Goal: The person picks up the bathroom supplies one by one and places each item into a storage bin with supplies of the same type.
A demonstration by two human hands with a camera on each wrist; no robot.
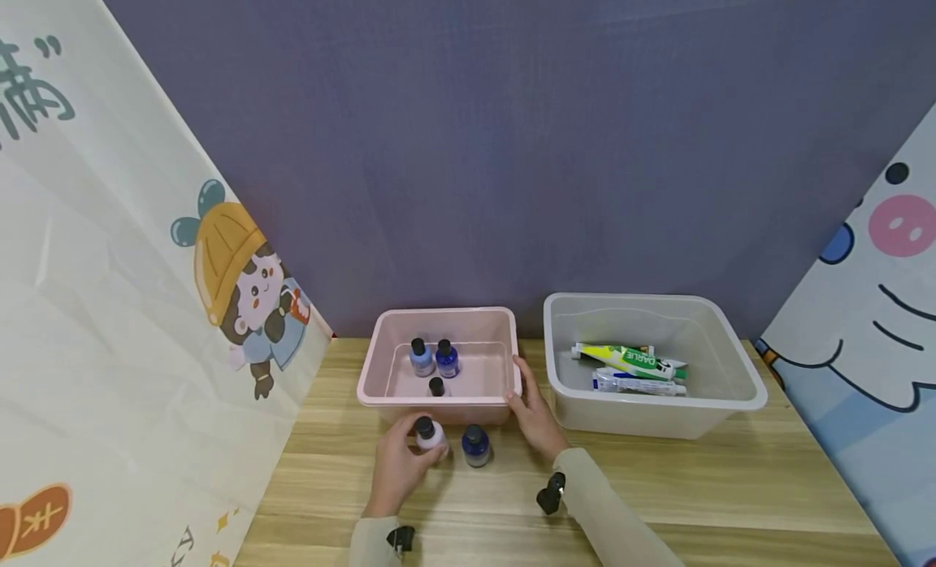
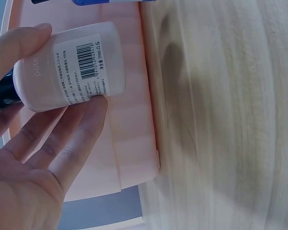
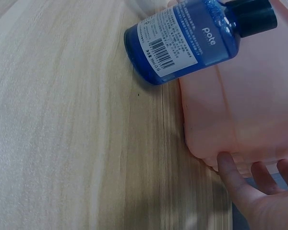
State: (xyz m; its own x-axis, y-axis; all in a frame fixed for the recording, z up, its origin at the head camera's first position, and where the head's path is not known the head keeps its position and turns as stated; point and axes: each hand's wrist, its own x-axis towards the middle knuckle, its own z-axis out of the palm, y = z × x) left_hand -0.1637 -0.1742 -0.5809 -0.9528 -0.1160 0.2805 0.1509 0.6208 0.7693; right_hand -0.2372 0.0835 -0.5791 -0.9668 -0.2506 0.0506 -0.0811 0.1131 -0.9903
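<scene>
My left hand (image 1: 400, 463) grips a pale pink bottle (image 2: 69, 67) with a black cap in front of the pink bin (image 1: 486, 313). Its label and barcode show in the left wrist view. A dark blue bottle (image 1: 475, 447), also black-capped, stands on the table between my hands. My right hand (image 1: 537, 417) touches the bin's front right corner, its fingers along the right side and its thumb at the front. Inside the bin are a light blue bottle (image 1: 422, 361), a dark blue one (image 1: 448, 361) and a third, its black cap (image 1: 436, 386) showing above the front wall.
A larger off-white bin (image 1: 651, 421) stands to the right with several toothpaste tubes (image 1: 629, 361) in it. Both bins sit on a wooden table (image 1: 504, 522) against a grey-blue back panel (image 1: 468, 144). Printed panels flank the left and right.
</scene>
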